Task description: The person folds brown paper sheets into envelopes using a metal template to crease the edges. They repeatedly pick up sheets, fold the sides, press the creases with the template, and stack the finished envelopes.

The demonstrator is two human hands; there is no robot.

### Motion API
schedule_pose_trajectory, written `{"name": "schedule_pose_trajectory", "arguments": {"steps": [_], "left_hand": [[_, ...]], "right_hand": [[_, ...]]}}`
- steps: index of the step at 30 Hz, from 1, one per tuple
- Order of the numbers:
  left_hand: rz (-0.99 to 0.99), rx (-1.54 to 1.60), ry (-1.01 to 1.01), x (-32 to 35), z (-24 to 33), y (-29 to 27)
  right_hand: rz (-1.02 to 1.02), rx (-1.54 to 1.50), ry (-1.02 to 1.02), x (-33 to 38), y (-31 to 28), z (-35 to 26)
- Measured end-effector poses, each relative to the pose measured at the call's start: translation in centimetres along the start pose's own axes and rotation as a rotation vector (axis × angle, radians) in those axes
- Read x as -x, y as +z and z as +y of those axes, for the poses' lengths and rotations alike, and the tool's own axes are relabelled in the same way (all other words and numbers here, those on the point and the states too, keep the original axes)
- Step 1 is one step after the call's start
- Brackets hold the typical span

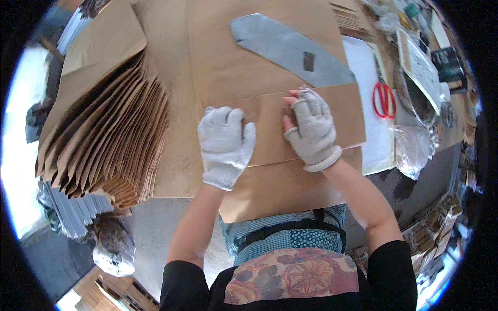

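- 2 gloved hands press flat on a folded brown paper sheet [311, 122] on the table: left hand [225, 145] spread, right hand [313, 129] open, bare fingertips at the crease.
- Many finished brown paper bags [104, 140] lie stacked at the left, so I judge much work is done; this fold is not yet complete.

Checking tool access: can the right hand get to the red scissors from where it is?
Probably yes. The right hand presses the folded brown paper; the red scissors lie uncovered on the white sheet just beyond it, nothing between.
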State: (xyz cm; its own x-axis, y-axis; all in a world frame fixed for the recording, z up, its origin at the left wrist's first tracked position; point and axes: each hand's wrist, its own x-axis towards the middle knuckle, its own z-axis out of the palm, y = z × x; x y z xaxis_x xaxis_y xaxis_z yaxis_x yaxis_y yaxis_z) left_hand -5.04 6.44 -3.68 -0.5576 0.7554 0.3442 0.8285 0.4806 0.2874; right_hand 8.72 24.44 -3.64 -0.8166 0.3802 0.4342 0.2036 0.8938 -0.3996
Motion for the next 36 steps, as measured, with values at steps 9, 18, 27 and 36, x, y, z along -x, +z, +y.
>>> {"name": "schedule_pose_trajectory", "arguments": {"steps": [9, 18, 27, 36], "left_hand": [[0.127, 0.046, 0.205, -2.6, 2.7, -1.5], [-0.038, 0.047, 0.265, 0.0, 9.0, -11.9], [-0.020, 0.054, 0.369, 5.6, 13.8, -12.6], [-0.658, 0.000, 0.505, 2.2, 12.9, -5.6]], "right_hand": [[0.076, 0.402, -0.089, 3.1, -8.8, 11.2], [-0.006, 0.103, -0.282, -1.1, -17.1, -0.5], [-0.035, 0.349, -0.272, -0.6, -16.1, -3.3], [-0.152, -0.296, 0.280, 3.5, -17.6, 4.5]]}}
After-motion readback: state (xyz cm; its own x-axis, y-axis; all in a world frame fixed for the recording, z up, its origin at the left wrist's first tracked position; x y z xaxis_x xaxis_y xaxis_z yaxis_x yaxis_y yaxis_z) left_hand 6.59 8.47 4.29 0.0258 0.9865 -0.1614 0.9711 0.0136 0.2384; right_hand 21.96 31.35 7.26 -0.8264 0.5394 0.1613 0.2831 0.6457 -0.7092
